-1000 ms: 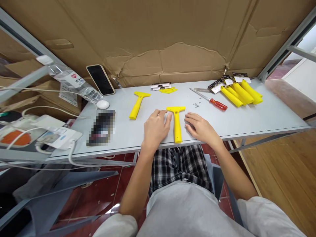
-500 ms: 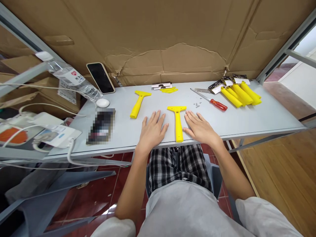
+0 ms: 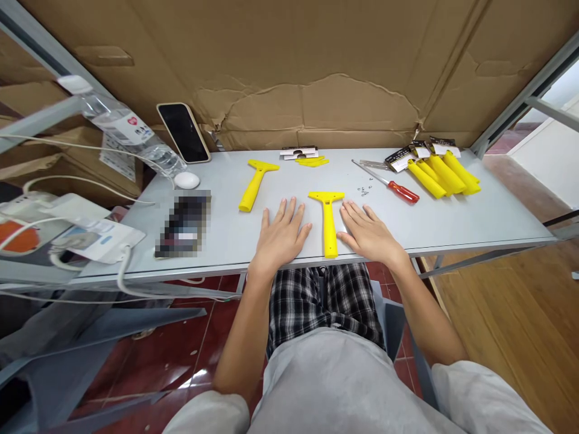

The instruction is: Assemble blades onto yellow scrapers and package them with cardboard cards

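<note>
1. The yellow scraper (image 3: 330,229) is lying between the left hand (image 3: 281,235) and the right hand (image 3: 368,234), its long axis running forward, crosshead (image 3: 326,196) beyond the thumbs.
2. The right hand is resting nearer, its thumb just beside the handle; I cannot tell whether they are touching.
3. Both hands are lying apart, palms down, gripping nothing, the left's fingers spreading.

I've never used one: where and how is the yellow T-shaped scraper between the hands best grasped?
Probably by its straight, narrow grip, with the right hand from the right: it points toward the person, and that hand lies alongside.
</note>
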`<state>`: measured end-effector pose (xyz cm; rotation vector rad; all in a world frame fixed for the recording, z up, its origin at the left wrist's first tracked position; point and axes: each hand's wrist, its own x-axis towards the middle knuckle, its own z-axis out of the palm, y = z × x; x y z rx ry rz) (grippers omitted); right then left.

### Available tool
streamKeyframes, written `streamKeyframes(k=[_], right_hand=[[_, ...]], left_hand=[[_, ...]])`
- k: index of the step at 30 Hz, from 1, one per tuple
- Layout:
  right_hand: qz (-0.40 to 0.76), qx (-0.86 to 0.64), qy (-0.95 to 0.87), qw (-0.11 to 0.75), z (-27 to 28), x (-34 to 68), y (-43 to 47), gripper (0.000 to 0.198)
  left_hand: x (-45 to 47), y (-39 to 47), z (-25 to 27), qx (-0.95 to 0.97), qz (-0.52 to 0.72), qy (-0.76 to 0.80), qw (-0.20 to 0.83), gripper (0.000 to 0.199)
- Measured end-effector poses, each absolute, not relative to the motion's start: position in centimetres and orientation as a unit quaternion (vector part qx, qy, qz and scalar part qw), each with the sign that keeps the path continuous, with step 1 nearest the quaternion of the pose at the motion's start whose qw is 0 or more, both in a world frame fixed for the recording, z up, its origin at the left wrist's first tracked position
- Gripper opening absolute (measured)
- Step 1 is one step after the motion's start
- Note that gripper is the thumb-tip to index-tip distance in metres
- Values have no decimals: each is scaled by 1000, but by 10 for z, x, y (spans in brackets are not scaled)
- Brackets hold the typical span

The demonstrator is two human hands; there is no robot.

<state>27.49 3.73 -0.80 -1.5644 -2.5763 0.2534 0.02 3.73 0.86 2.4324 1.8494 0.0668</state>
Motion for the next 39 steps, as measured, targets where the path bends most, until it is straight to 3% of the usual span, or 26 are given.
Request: streamKeyframes(k=[17,24,30,33,39], right_hand=[[63,-525,-834,161,-4,275,28,68],[122,-486,-851,154,22,295,48,55],[196,-493,-843,92,81,327,111,44],[179,-547,-812,95,102,334,152,42],[151,-578,-797,88,102,331,207,40]], left_hand=[[1,37,9,793,58,604,55,71],[-3,45,34,808,8,587,41,67],[-16,116,67,852,-23,520,47,58],[-20,163,71,853,-26,516,70,51],[-23,217,66,815,44,576,46,49]])
